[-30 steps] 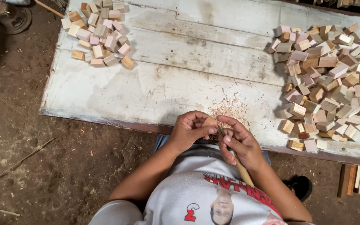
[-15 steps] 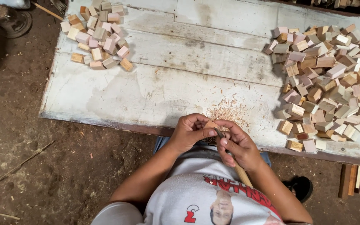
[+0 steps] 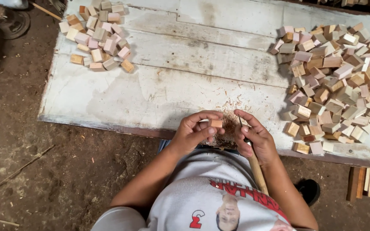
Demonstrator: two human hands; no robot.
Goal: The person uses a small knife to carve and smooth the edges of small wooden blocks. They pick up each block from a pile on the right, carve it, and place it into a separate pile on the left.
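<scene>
- Since the earlier frames the two hands have drawn slightly apart at the near edge of the desk (image 3: 185, 98), and the block now shows clear between the left fingers
- Left hand (image 3: 192, 132) is curled, thumb and fingertips pinching a small wooden block (image 3: 216, 123) out in front, likely to present one face to the tool
- Right hand (image 3: 253, 139) is closed round a wooden-handled tool (image 3: 257, 169), its thin dark blade (image 3: 240, 122) pointing up just beside the block; the handle runs back toward the body
- Shavings (image 3: 228, 117) lie under and between the hands, right at the desk's edge
- A small pile of blocks (image 3: 99, 36) sits far left, a large pile (image 3: 335, 81) on the right, reaching toward the near edge
- Between the piles the middle of the desk is bare, leaving open room ahead of the hands
</scene>
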